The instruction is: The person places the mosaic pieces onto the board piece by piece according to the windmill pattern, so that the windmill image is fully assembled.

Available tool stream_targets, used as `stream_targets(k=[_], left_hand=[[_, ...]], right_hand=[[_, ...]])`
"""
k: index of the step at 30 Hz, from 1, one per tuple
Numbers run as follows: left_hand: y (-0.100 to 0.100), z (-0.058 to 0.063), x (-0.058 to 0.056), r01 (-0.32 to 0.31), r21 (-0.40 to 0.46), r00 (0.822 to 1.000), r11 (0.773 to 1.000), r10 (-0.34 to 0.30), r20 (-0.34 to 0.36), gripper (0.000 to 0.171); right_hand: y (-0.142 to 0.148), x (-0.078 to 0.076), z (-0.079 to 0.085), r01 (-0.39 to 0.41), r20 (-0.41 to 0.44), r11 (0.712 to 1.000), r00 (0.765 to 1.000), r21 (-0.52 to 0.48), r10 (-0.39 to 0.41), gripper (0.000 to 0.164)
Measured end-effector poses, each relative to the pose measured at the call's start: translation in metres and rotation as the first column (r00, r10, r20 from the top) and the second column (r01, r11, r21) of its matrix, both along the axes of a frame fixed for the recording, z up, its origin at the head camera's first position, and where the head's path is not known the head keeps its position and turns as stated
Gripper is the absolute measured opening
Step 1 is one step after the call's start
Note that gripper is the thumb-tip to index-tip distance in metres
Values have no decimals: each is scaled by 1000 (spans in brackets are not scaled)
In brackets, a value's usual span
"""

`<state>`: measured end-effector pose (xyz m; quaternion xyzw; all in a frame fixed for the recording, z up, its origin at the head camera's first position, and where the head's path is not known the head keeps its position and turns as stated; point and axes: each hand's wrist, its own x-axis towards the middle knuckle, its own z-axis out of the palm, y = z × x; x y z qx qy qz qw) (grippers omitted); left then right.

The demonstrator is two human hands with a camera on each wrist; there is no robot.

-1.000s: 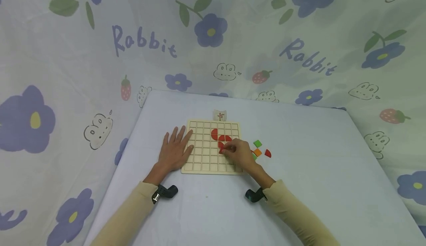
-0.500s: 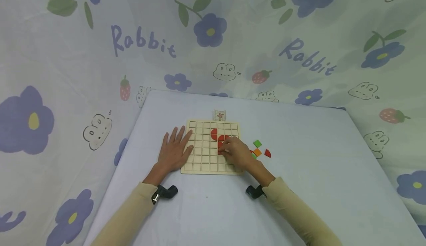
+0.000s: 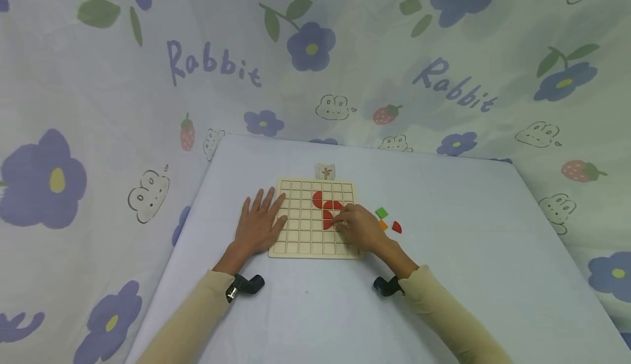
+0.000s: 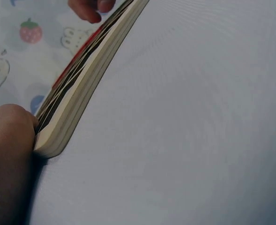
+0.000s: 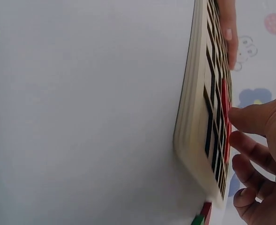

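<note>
A wooden grid board (image 3: 300, 248) lies on the white tabletop. My left hand (image 3: 257, 224) lies with fingers spread at its left side, thumb and index finger over the edge. Red quarter-round pieces sit in the grid's cells: a half-round pair (image 3: 317, 199), a pair (image 3: 332, 205) below it to the right, and a lower pair (image 3: 327, 220). Over the board's right half is my right hand (image 3: 362, 227), its fingertips right beside the lower red pair. In the right wrist view, thumb (image 5: 250, 117) and index finger stand apart with nothing visible between them.
Loose pieces lie right of the board: a green square (image 3: 382, 212), an orange one (image 3: 383, 225) partly behind the right hand, and a red quarter-round (image 3: 396, 226). A small card with a gridded red pattern (image 3: 326, 171) rests at the board's far edge. Patterned cloth hangs behind.
My right hand has let go of a red quarter-round piece, which now sits in the grid, and has shifted slightly right. My left hand has stayed in place.
</note>
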<state>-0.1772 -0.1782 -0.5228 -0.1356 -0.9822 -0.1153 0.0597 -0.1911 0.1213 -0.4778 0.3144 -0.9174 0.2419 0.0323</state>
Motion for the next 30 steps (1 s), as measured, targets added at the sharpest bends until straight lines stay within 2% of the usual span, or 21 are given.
stream_targets(k=[7, 10, 19, 21, 24, 28, 30], left_hand=[[0, 0, 0, 1, 4, 1000, 1000, -1, -4, 63], [-1, 0, 0, 0, 8, 1000, 1000, 0, -6, 62], [0, -1, 0, 7, 12, 1000, 1000, -7, -12, 62], [0, -1, 0, 6, 10, 1000, 1000, -6, -10, 62], [0, 0, 1, 3, 12, 1000, 1000, -3, -4, 62], [-1, 1, 1, 2, 9, 1000, 1000, -2, 2, 62], [-1, 1, 0, 2, 7, 1000, 1000, -2, 2, 62]], right_hand=[[33, 3, 1, 147, 38, 989, 988, -2, -147, 11], [49, 4, 1, 212, 22, 977, 977, 20, -212, 12], [91, 11, 1, 399, -6, 915, 917, 60, -399, 25], [98, 13, -1, 417, -15, 906, 909, 70, -417, 25], [105, 14, -4, 406, -4, 912, 913, 62, -407, 20], [112, 12, -5, 367, 57, 930, 928, 33, -368, 19], [114, 10, -5, 361, 101, 932, 927, 20, -361, 20]])
